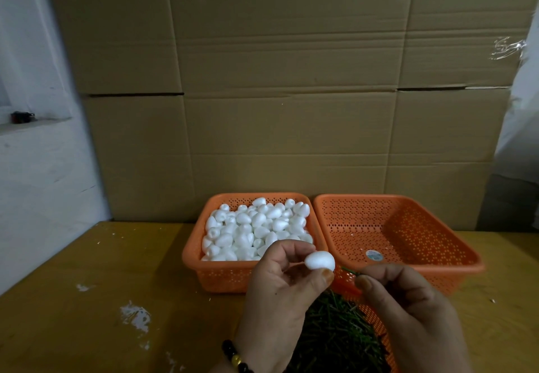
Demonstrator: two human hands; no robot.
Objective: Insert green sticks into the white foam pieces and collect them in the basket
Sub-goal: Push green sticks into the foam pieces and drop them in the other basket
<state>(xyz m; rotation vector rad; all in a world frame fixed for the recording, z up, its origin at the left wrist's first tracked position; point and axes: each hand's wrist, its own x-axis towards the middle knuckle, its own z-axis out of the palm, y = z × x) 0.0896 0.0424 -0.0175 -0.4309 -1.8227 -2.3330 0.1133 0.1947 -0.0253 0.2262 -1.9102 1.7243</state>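
Note:
My left hand [280, 288] pinches a white egg-shaped foam piece [320, 260] between thumb and fingers. My right hand [408, 308] pinches a thin green stick [350, 271] whose tip points at the foam piece, a short gap away. Behind my hands an orange basket [192, 251] is filled with several white foam pieces [256, 226]. To its right stands a second orange basket [408, 226] with nothing in it but a round sticker. Under my hands a third orange basket [376, 317] holds a heap of green sticks [335, 331].
The baskets sit on a yellow-brown table [102, 299] with white foam crumbs [135, 314] at the left. A wall of flattened cardboard [277, 80] stands right behind the baskets. A white wall with a ledge [32, 124] is at the left.

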